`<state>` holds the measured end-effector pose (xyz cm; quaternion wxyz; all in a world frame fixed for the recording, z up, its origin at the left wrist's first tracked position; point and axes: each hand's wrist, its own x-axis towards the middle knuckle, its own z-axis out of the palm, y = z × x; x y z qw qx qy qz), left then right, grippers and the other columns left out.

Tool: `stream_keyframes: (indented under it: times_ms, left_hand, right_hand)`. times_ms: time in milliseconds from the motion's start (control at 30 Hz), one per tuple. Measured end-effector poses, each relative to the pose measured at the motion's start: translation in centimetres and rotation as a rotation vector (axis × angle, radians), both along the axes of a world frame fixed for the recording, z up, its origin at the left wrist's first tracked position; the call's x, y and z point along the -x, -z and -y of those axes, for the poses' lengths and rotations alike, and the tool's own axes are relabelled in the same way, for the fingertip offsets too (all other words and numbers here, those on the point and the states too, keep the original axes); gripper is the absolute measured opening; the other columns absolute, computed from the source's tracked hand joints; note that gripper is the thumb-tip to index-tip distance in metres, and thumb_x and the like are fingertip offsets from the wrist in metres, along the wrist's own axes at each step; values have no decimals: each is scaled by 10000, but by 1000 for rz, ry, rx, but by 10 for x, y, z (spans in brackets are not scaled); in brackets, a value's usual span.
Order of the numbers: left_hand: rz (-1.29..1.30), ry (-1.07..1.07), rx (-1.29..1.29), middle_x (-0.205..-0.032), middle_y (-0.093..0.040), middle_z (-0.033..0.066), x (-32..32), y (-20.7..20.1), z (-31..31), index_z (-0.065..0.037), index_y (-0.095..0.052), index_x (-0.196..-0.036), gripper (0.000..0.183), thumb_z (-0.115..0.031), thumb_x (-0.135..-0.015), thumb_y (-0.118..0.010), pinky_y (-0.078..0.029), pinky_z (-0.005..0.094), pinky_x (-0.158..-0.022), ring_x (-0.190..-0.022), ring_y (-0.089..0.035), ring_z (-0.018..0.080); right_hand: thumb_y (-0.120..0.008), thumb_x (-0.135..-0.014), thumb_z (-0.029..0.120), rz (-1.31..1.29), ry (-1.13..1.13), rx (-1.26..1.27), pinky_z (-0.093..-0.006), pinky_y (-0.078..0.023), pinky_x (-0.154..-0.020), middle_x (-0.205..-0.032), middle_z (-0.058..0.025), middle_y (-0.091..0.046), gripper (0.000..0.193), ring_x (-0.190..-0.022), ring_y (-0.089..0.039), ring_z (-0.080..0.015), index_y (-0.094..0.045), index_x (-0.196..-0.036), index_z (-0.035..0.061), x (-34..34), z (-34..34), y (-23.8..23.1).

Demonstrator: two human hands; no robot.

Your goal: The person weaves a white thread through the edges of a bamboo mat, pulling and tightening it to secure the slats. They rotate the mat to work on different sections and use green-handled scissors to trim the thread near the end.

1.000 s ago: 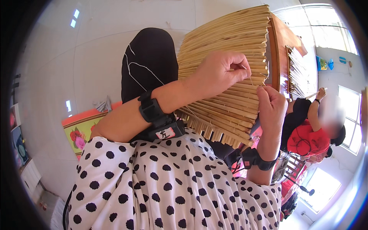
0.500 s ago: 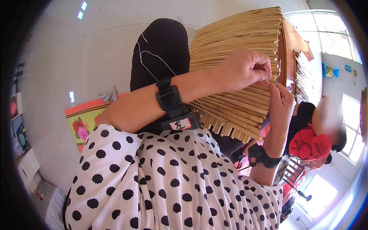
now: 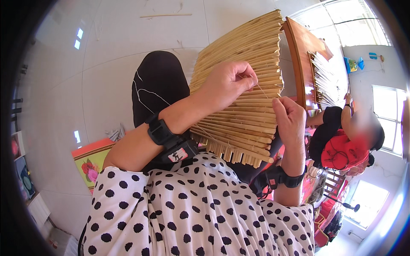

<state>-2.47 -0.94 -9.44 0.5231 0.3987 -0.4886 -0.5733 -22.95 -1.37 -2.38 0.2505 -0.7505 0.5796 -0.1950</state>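
A mat of thin straw-coloured sticks (image 3: pixel 239 47), tied side by side, lies across my lap. Over its middle, my left hand (image 3: pixel 232 83) is closed, with thumb and forefinger pinching a fine thread (image 3: pixel 261 90). That thread slants down to the right-hand edge of the mat. There my right hand (image 3: pixel 291 119) is closed too, its thumb and forefinger pressed on the stick ends where the thread arrives. Whether it also grips the thread is too small to tell. Another thread stretches over the lower sticks.
A white string (image 3: pixel 149 91) lies on my black-clad knee. Beyond the mat stands a brown wooden table (image 3: pixel 299 55) with more sticks (image 3: pixel 326 81) on it. A person in red and black (image 3: pixel 344 145) sits at the right. One loose stick (image 3: pixel 165 16) is on the tiled floor.
My left hand has drawn away to the left from my right hand, and the thread now spans between them. My right hand stays at the mat's edge. The whole view has shifted somewhat.
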Motion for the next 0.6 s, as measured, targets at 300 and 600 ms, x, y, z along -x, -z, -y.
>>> stream_keyframes:
  times_ms: [300,600]
  left_hand:
    - [-65,48,64,-1141,-668,88,-9,0,-15,-2,-641,-980,77,-76,-965,-649,-523,279,-898,-1011,-636,115]
    - [-164,185,38,-1267,-623,146,-5,-6,-16,-22,-560,-990,81,-99,-1008,-578,-489,294,-966,-1097,-607,144]
  right_hand:
    - [-482,-1071,284,317,-54,-139,-227,-507,-616,-750,-17,-651,392,-661,-596,-70,-676,-1037,-55,13,-16,8]
    - [-596,-1009,210,596,207,-272,-205,-490,-600,-832,-14,-686,253,-685,-624,-60,-689,-1069,-17,6,3,13]
